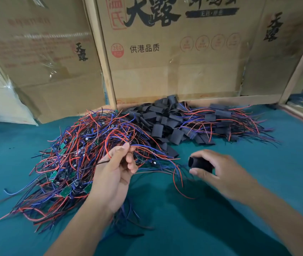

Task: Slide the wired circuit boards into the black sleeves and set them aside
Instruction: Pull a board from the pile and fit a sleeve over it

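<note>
Head view: a black sleeve (pixel 200 165), open end leftward, is pinched by the right hand (pixel 219 172); wires (pixel 121 143) are pinched by the left hand (pixel 113 174); "供港品质" is read on a carton (pixel 174 52).

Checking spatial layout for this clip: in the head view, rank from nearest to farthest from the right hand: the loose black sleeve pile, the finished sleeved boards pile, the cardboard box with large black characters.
From the right hand:
1. loose black sleeve pile, just beyond it, centre.
2. finished sleeved boards pile, farther back, right.
3. cardboard box, upright behind both piles.
</note>
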Motion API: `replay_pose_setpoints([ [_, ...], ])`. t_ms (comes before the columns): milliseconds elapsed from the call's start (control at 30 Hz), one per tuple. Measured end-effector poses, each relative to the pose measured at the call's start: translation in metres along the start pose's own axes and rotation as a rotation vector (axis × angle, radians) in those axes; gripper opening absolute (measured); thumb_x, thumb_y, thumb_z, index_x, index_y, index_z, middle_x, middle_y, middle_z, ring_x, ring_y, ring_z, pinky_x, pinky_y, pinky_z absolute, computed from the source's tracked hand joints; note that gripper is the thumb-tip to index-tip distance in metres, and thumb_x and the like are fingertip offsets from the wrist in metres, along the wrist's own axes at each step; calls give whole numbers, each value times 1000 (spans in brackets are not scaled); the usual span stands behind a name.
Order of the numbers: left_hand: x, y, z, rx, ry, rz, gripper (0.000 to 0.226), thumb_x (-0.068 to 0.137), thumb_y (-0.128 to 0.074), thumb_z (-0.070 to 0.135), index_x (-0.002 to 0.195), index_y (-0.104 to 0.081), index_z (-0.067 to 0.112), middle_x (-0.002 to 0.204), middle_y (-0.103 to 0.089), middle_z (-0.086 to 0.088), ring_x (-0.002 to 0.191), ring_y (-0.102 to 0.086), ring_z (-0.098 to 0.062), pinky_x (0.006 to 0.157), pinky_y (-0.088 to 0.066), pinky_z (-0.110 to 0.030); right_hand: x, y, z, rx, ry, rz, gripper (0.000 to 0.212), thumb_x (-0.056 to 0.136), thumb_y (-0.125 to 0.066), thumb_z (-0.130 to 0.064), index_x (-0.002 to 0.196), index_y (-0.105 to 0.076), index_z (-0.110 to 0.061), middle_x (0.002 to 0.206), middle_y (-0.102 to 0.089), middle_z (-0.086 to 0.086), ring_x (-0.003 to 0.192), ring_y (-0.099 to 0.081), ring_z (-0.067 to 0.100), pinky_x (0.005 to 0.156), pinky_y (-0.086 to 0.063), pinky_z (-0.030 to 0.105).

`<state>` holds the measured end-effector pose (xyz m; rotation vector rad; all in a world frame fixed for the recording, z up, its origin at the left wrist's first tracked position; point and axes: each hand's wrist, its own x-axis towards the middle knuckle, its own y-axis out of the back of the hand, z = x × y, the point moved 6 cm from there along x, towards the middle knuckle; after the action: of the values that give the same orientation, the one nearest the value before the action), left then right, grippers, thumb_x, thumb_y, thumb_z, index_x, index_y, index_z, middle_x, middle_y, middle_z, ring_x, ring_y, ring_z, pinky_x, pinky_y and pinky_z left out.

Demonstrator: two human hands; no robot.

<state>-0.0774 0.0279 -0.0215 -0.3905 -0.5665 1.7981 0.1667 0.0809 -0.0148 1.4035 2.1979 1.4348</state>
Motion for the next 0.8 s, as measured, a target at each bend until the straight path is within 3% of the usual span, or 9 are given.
replay_pose_setpoints([
  [200,-2,-4,3,40,-49,-32,18,85,-64,21,86,-57,4,61,-48,-1,54,-39,-13,49,-37,-22,-4,2,-19,-25,57,23,53,84,-51,-64,114,-65,-23,97,-63,-16,89,-52,1,81,-37,9],
  [367,-6,-9,6,81,-103,-72,16,83,-66,20,79,-60,6,61,-49,-3,53,-40,-15,50,-39,-23,-8,-2,-28,-12,-13,39,53,77,-54,-68,107,-65,-26,82,-55,-28,81,-51,-13,72,-35,6],
  [533,-11,-15,9,130,-155,-118,16,82,-66,19,67,-66,14,61,-51,-5,52,-41,-16,51,-41,-23,-12,-4,-35,-56,-74,69,56,75,-47,-73,104,-64,-28,83,-59,-21,79,-51,5,73,-40,23],
  [667,-12,-17,10,149,-171,-134,15,83,-66,19,68,-66,14,63,-51,-5,52,-42,-17,52,-42,-23,-13,-2,-38,-55,-67,96,41,83,-61,-62,101,-65,-25,83,-62,-15,80,-51,9,72,-40,21],
  [800,-12,-16,9,162,-177,-140,15,84,-65,18,70,-65,13,62,-49,-6,52,-42,-17,52,-42,-23,-14,-1,-40,-40,-64,99,45,81,-58,-64,102,-64,-24,84,-63,-15,81,-51,9,73,-41,23],
])
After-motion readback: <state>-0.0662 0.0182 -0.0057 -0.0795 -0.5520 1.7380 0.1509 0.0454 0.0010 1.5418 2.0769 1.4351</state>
